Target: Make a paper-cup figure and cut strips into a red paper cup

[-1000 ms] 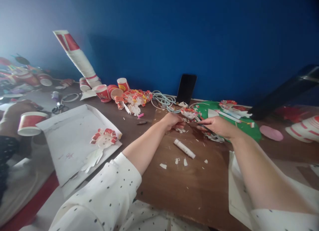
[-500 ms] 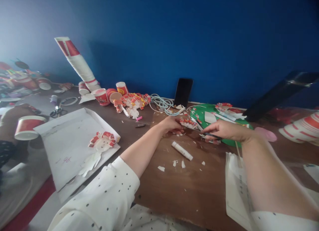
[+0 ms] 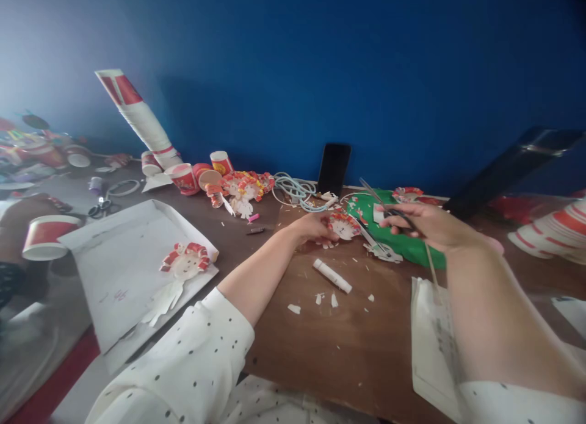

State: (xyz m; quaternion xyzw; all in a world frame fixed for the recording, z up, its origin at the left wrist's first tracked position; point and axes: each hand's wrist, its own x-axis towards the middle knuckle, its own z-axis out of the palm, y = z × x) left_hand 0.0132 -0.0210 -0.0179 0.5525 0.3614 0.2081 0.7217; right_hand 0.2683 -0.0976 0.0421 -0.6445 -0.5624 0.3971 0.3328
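My left hand [image 3: 315,229] is closed on the edge of a paper lion face [image 3: 344,227] with red and orange curls round it, low over the table. Raised above the green sheet, my right hand [image 3: 421,222] grips a slim dark-handled tool [image 3: 397,215] whose thin pointed metal end aims up and left; its exact kind is unclear. White paper cut-outs [image 3: 384,252] lie just below that hand, beside a narrow metallic strip. A white glue stick [image 3: 332,276] rests nearer me, among paper scraps [image 3: 319,299].
A green sheet [image 3: 412,244] covers the table's back right. A phone [image 3: 334,169] leans on the blue wall beside a coiled cable [image 3: 293,189]. At left are a white box lid [image 3: 123,259], paper cups [image 3: 183,179] and several finished paper faces [image 3: 242,189]. Another person's arm [image 3: 27,219] is at far left.
My right hand has lifted up and to the right with the tool, away from the cut-outs. In my left hand, the lion face has tipped, so its front now shows.
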